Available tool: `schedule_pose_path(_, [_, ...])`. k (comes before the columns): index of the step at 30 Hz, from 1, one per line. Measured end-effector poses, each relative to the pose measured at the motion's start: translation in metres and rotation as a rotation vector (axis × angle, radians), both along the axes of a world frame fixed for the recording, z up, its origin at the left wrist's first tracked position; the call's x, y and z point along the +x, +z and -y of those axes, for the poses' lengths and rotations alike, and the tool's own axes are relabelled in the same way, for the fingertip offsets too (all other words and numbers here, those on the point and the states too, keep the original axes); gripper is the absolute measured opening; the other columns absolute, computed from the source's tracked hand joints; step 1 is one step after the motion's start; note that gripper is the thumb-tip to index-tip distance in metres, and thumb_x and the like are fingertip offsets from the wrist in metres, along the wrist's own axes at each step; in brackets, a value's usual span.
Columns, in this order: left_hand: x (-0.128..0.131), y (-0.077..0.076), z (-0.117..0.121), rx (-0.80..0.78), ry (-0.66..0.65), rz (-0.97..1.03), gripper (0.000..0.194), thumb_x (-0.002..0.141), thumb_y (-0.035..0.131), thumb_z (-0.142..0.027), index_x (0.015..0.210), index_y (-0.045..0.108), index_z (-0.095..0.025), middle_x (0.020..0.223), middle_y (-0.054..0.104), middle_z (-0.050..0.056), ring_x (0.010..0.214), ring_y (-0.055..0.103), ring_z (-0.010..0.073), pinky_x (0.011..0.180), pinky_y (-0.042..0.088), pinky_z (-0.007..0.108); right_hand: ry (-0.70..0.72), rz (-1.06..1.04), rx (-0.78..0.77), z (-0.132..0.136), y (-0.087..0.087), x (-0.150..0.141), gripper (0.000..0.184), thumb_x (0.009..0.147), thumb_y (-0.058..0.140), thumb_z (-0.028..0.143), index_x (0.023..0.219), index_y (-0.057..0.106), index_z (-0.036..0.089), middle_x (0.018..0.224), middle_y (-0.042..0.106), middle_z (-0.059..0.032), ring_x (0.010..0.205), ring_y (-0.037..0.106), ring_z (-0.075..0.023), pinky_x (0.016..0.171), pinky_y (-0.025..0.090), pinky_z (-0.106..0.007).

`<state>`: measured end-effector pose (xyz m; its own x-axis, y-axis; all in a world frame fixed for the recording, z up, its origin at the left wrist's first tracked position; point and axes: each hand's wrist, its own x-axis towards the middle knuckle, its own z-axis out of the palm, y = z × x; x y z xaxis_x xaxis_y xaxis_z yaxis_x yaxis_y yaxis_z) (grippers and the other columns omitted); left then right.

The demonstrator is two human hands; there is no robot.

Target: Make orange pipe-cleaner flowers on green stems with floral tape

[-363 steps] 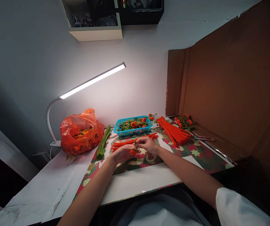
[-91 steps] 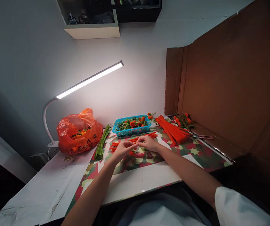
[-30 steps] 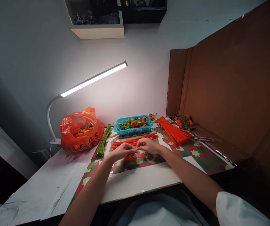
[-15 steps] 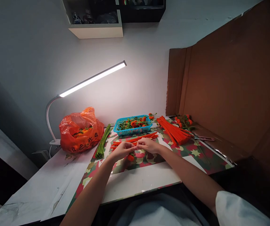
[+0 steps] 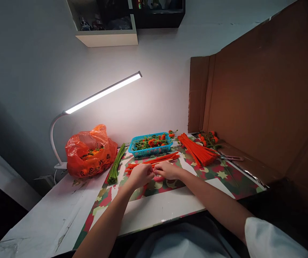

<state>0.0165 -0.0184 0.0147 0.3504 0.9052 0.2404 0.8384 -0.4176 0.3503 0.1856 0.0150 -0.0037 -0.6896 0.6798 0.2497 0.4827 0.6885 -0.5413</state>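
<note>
My left hand (image 5: 142, 175) is closed, its fingers curled in and turned away from me. Right beside it, my right hand (image 5: 167, 170) pinches with its fingertips close to the left ones. Whatever lies between the fingers is hidden or too small to name. Just behind both hands, a loose row of orange pipe cleaners (image 5: 167, 157) lies across the patterned mat (image 5: 154, 191). A thick bundle of orange pipe cleaners (image 5: 198, 150) is fanned out to the right, and a bundle of green pipe cleaners (image 5: 116, 165) lies to the left.
A blue basket (image 5: 140, 153) at the back holds orange flowers with green stems. More orange flowers (image 5: 209, 139) and a pink-handled tool (image 5: 233, 158) lie at right, by a cardboard wall (image 5: 250, 100). At left stand an orange plastic bag (image 5: 89, 154) and a lit lamp (image 5: 104, 93).
My left hand has rolled over and its fingers have curled in. The orange flower that showed below it is now out of sight. The right hand stays nearly in place.
</note>
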Motion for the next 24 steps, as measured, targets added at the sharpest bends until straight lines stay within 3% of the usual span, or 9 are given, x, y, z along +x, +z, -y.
schedule_pose_path(5, [0.0, 0.007, -0.007, 0.143, 0.144, -0.191, 0.01, 0.071, 0.053, -0.022, 0.065, 0.06, -0.018, 0.056, 0.06, 0.005, 0.06, 0.058, 0.0201, 0.055, 0.031, 0.025, -0.087, -0.113, -0.02, 0.001, -0.006, -0.006, 0.021, 0.085, 0.049, 0.018, 0.066, 0.058, 0.015, 0.063, 0.055, 0.0011, 0.063, 0.046, -0.0112, 0.058, 0.027, -0.022])
schedule_pose_path(8, [-0.026, 0.014, -0.017, 0.25, 0.401, -0.051, 0.011, 0.075, 0.053, -0.025, 0.071, 0.062, -0.018, 0.06, 0.062, 0.006, 0.066, 0.061, 0.0214, 0.059, 0.035, 0.025, 0.01, -0.154, -0.054, 0.002, -0.008, -0.008, 0.02, 0.084, 0.05, 0.02, 0.068, 0.061, 0.015, 0.063, 0.058, 0.001, 0.064, 0.049, -0.0119, 0.061, 0.03, -0.022])
schedule_pose_path(9, [-0.036, 0.016, -0.02, 0.267, 0.415, 0.04, 0.014, 0.077, 0.053, -0.028, 0.073, 0.062, -0.018, 0.062, 0.063, 0.006, 0.066, 0.061, 0.0204, 0.059, 0.036, 0.025, 0.027, -0.16, -0.047, 0.002, -0.008, -0.008, 0.021, 0.085, 0.05, 0.022, 0.069, 0.063, 0.016, 0.064, 0.059, 0.0009, 0.065, 0.05, -0.0123, 0.063, 0.031, -0.023])
schedule_pose_path(12, [-0.053, 0.018, -0.024, 0.161, 0.22, 0.436, 0.023, 0.079, 0.053, -0.04, 0.078, 0.063, -0.019, 0.072, 0.068, 0.005, 0.065, 0.061, 0.017, 0.06, 0.042, 0.024, -0.068, -0.113, -0.021, 0.0, -0.009, -0.006, 0.023, 0.088, 0.048, 0.028, 0.082, 0.068, 0.017, 0.064, 0.062, -0.0008, 0.069, 0.052, -0.015, 0.073, 0.032, -0.028])
schedule_pose_path(15, [-0.046, 0.015, -0.023, 0.015, 0.083, 0.788, 0.034, 0.069, 0.064, -0.05, 0.078, 0.063, -0.017, 0.074, 0.069, 0.007, 0.065, 0.06, 0.0164, 0.058, 0.043, 0.023, -0.083, -0.04, 0.095, -0.001, -0.011, -0.002, 0.018, 0.086, 0.052, 0.025, 0.092, 0.069, 0.022, 0.076, 0.066, -0.0037, 0.087, 0.051, -0.0204, 0.085, 0.029, -0.036])
schedule_pose_path(17, [-0.038, 0.013, -0.021, -0.047, 0.063, 0.949, 0.041, 0.065, 0.068, -0.053, 0.079, 0.062, -0.015, 0.074, 0.069, 0.006, 0.059, 0.055, 0.0133, 0.053, 0.041, 0.022, -0.104, -0.02, 0.119, 0.0, -0.013, 0.0, 0.028, 0.087, 0.051, 0.026, 0.112, 0.062, 0.025, 0.081, 0.065, -0.0048, 0.089, 0.05, -0.021, 0.088, 0.028, -0.039])
schedule_pose_path(19, [-0.034, 0.012, -0.02, -0.1, 0.081, 1.061, 0.045, 0.063, 0.07, -0.054, 0.081, 0.061, -0.014, 0.074, 0.069, 0.005, 0.051, 0.048, 0.0089, 0.046, 0.037, 0.019, -0.112, 0.005, 0.112, 0.002, -0.015, 0.0, 0.046, 0.087, 0.052, 0.031, 0.132, 0.046, 0.025, 0.086, 0.063, -0.0058, 0.09, 0.049, -0.0213, 0.09, 0.029, -0.041])
schedule_pose_path(21, [-0.034, 0.011, -0.021, -0.159, 0.094, 1.174, 0.045, 0.061, 0.073, -0.051, 0.081, 0.06, -0.013, 0.075, 0.069, 0.004, 0.048, 0.045, 0.0058, 0.043, 0.036, 0.017, -0.097, 0.032, 0.129, 0.003, -0.015, 0.0, 0.053, 0.086, 0.053, 0.039, 0.136, 0.04, 0.027, 0.098, 0.06, -0.008, 0.097, 0.048, -0.0232, 0.091, 0.029, -0.044])
schedule_pose_path(24, [-0.036, 0.008, -0.024, -0.277, 0.106, 1.375, 0.033, 0.064, 0.076, -0.037, 0.078, 0.059, -0.013, 0.076, 0.067, 0.002, 0.048, 0.049, 0.0035, 0.045, 0.042, 0.013, -0.097, -0.016, 0.161, 0.005, -0.013, -0.001, 0.048, 0.084, 0.054, 0.048, 0.128, 0.05, 0.03, 0.119, 0.051, -0.0096, 0.111, 0.042, -0.0268, 0.095, 0.029, -0.046])
